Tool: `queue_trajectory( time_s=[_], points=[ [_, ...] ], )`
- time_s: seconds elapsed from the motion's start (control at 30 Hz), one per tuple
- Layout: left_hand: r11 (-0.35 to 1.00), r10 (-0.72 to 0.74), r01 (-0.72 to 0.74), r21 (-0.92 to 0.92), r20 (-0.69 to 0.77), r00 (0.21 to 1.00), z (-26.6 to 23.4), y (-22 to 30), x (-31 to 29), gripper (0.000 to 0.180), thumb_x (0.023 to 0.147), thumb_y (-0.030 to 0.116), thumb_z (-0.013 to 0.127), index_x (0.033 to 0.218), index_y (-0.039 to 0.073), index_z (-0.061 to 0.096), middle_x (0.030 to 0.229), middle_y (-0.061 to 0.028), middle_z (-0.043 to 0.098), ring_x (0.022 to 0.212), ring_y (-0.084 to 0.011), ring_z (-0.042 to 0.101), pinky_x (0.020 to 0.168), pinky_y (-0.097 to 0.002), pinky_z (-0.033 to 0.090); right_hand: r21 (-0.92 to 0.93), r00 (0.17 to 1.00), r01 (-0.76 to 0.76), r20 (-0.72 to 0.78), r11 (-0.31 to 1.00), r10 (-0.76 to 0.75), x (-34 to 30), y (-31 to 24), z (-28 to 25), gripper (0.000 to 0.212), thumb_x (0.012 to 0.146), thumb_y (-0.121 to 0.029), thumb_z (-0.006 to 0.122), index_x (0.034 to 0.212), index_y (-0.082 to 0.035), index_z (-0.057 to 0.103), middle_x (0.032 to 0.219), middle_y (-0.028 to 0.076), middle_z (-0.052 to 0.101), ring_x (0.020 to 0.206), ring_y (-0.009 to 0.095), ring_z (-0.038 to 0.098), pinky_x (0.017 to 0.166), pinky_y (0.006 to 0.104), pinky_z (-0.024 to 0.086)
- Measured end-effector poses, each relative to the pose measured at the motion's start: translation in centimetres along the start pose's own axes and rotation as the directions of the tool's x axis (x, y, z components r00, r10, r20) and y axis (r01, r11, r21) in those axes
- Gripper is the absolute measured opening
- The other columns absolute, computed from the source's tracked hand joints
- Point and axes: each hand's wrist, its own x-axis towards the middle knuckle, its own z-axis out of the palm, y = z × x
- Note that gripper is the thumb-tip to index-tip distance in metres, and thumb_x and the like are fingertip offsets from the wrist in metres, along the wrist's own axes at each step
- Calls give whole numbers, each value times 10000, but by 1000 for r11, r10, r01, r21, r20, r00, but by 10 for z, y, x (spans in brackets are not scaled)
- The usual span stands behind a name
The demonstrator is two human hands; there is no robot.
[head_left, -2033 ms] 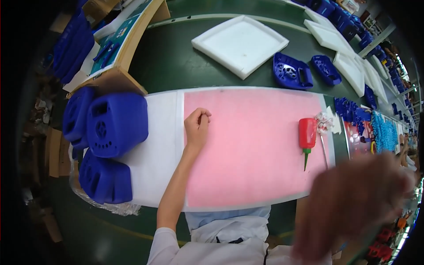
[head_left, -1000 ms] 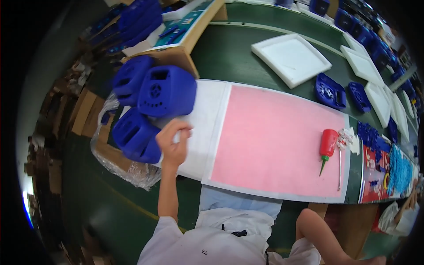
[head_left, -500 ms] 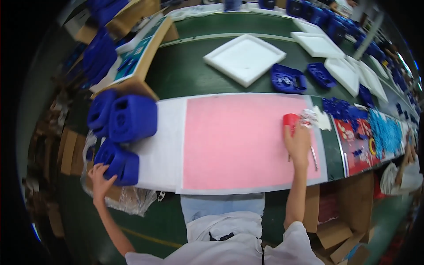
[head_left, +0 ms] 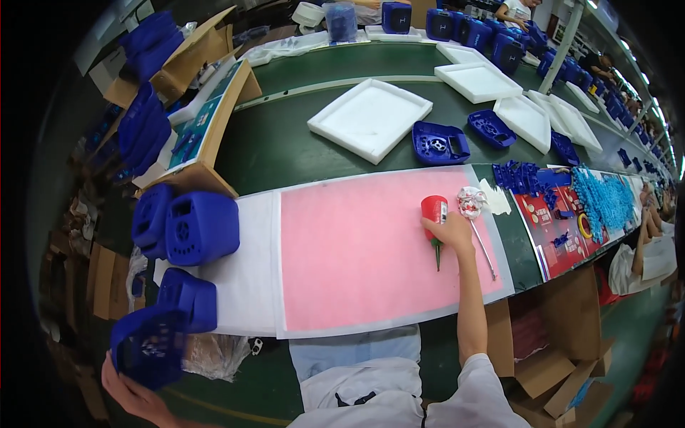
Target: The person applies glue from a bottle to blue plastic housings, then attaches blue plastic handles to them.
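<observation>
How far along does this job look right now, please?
Early on. The pink mat is bare, with nothing assembled on it. In hand: the left hand holds a blue plastic shell at the bench's near-left corner, and the right hand grips a red screwdriver lying on the mat. More blue shells remain stacked at the left.

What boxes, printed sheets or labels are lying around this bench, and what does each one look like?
Brown cardboard box: left of the green belt, topped by a teal and white printed sheet.
Red printed sheet: right end of the bench, under small blue parts.
Red bottle: on the pink mat, a pale label on its side, right hand on it.
Open cardboard boxes: below the bench, lower right.
</observation>
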Motion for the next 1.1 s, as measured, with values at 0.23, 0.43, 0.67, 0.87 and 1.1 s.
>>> queue_trajectory(
  time_s=[0.23,0.43,0.67,0.87,1.1],
  points=[
    [435,241,459,-774,591,770,144,165,63,87,819,15,675,887,-36,695,863,-106,678,816,-204,648,747,-282,489,957,883,-262,186,-123,-430,19,-16,35,688,852,-514,663,1263,5,475,1023,145,634,820,217,640,694,321,521],
    [246,239,690,-680,733,637,319,310,19,178,772,154,763,850,-6,752,774,-109,733,682,-164,686,660,-285,533,855,822,-242,-70,-458,-565,33,-75,84,720,802,-436,754,1339,-76,438,1320,154,533,1159,316,559,974,443,478],
    [-329,246,504,-799,442,862,333,349,-9,466,802,68,629,1260,-5,589,1209,-195,638,1116,-273,618,984,-339,452,926,883,-75,-111,-370,-456,25,-73,99,653,832,-244,733,1367,-83,394,1435,173,444,1308,359,460,1099,468,396],
    [88,253,657,-748,655,712,343,327,-6,298,784,89,664,1072,13,681,931,-127,688,839,-224,626,832,-323,467,932,899,-5,-154,-362,-409,32,-72,99,645,859,-240,699,1384,-68,365,1447,191,423,1331,375,432,1122,491,361],
    [235,138,405,-884,443,886,332,334,-5,193,849,129,677,1006,24,720,810,-81,687,712,-193,584,736,-327,418,959,899,96,-199,-268,-389,31,-79,102,605,851,-59,695,1356,-54,362,1453,214,414,1334,374,436,1111,473,380]
  ],
)
